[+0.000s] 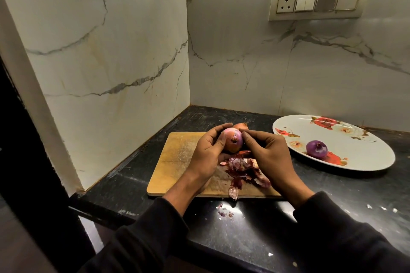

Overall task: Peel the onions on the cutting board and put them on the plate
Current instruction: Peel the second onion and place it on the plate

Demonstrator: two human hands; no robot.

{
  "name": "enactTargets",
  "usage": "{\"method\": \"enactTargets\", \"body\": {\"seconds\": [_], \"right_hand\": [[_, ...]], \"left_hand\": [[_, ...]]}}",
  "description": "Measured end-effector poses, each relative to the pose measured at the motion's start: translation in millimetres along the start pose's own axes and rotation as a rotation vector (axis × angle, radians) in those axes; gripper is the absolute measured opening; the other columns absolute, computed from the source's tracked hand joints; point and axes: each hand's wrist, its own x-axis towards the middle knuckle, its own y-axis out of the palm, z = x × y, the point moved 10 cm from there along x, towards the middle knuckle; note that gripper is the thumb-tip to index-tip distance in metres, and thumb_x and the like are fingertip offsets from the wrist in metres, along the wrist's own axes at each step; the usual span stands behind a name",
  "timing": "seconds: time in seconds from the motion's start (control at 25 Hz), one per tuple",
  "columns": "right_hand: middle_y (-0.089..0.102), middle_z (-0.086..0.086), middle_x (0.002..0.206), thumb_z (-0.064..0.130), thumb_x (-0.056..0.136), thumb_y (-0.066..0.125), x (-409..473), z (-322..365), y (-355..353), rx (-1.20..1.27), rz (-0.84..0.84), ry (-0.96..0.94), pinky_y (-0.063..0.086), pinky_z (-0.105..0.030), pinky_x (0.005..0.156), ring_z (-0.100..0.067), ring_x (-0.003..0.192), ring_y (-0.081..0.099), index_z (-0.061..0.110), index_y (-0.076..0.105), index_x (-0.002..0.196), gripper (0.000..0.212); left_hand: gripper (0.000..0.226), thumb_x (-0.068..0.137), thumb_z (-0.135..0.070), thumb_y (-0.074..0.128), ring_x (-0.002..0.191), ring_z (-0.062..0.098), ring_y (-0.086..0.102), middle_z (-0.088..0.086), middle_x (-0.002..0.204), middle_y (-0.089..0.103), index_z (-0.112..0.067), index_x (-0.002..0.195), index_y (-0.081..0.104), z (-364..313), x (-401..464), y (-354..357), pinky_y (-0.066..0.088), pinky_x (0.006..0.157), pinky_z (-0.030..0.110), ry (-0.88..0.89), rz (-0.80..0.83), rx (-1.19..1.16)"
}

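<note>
My left hand (207,150) grips a partly skinned onion (233,142) above the wooden cutting board (177,157), root end turned toward me. My right hand (267,153) has its fingertips curled against the onion's right side, pinching at its skin. Behind my hands a second onion (241,126) with brown skin peeks out at the board's far edge. A pile of purple onion skins (243,169) lies on the board under my hands. One peeled purple onion (316,149) sits on the flowered white oval plate (355,146) at the right.
The black counter (255,228) holds the board and plate, with skin scraps (225,211) near its front edge. Marble walls (111,62) close in the left and back. A switch panel (317,2) is on the back wall. The counter's left edge drops off beside the board.
</note>
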Motion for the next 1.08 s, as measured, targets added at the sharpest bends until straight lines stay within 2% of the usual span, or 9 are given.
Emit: {"method": "enactTargets", "body": {"seconds": [0.2, 0.36, 0.44, 0.56, 0.8, 0.92, 1.08], "right_hand": [[0.077, 0.005, 0.091, 0.018, 0.094, 0.067, 1, 3, -3, -0.063, -0.036, -0.034, 0.063, -0.04, 0.077, -0.009, 0.084, 0.074, 0.024, 0.074, 0.106, 0.016], [0.074, 0.011, 0.085, 0.017, 0.091, 0.069, -1, 7, -5, -0.111, -0.07, -0.05, 0.063, -0.035, 0.075, -0.005, 0.08, 0.073, 0.025, 0.073, 0.102, 0.015], [0.074, 0.01, 0.086, 0.016, 0.091, 0.069, 0, 5, -7, -0.13, -0.088, -0.046, 0.062, -0.036, 0.075, -0.006, 0.081, 0.073, 0.02, 0.075, 0.104, 0.014], [0.076, 0.005, 0.09, 0.023, 0.094, 0.067, 1, 1, -4, -0.089, -0.069, -0.029, 0.062, -0.038, 0.075, -0.009, 0.084, 0.074, 0.016, 0.076, 0.106, 0.016], [0.076, 0.004, 0.094, 0.019, 0.092, 0.069, 1, -2, -8, -0.025, -0.109, -0.007, 0.062, -0.033, 0.077, -0.007, 0.087, 0.073, 0.014, 0.075, 0.108, 0.019], [0.076, 0.002, 0.09, 0.017, 0.092, 0.069, 2, -1, -11, -0.046, -0.116, -0.015, 0.062, -0.03, 0.072, -0.009, 0.082, 0.073, 0.012, 0.076, 0.105, 0.016], [0.073, 0.007, 0.086, 0.016, 0.093, 0.069, 2, 4, -14, -0.122, -0.144, -0.049, 0.058, -0.018, 0.065, -0.004, 0.077, 0.071, 0.013, 0.074, 0.103, 0.012]], "left_hand": [[0.028, 0.102, -0.018, 0.049, 0.111, 0.023, 0.068, 0.002, 0.123, 0.064, -0.015, 0.127, 0.061, -1, -2, 3, 0.061, 0.089, 0.04, 0.0, 0.01, -0.018], [0.032, 0.094, -0.03, 0.055, 0.113, 0.023, 0.068, 0.0, 0.121, 0.066, -0.019, 0.123, 0.063, -2, -4, 5, 0.06, 0.09, 0.042, 0.013, 0.026, -0.015], [0.032, 0.093, -0.031, 0.055, 0.112, 0.023, 0.068, 0.001, 0.121, 0.066, -0.019, 0.122, 0.064, -2, -3, 5, 0.06, 0.089, 0.041, 0.013, 0.023, -0.026], [0.026, 0.101, -0.022, 0.051, 0.112, 0.025, 0.068, 0.004, 0.124, 0.063, -0.018, 0.124, 0.063, -2, -1, 1, 0.061, 0.086, 0.038, 0.009, -0.002, -0.041], [0.029, 0.102, -0.022, 0.049, 0.11, 0.024, 0.069, 0.006, 0.123, 0.064, -0.014, 0.126, 0.062, 0, -2, 5, 0.061, 0.087, 0.039, -0.019, 0.017, -0.078], [0.027, 0.101, -0.025, 0.051, 0.11, 0.027, 0.069, 0.004, 0.123, 0.064, -0.018, 0.124, 0.063, -1, -4, 7, 0.064, 0.077, 0.038, -0.014, 0.036, -0.048], [0.024, 0.098, -0.026, 0.055, 0.11, 0.029, 0.069, 0.002, 0.122, 0.066, -0.024, 0.12, 0.065, -5, -4, 6, 0.063, 0.066, 0.03, 0.014, 0.03, 0.011]]}}
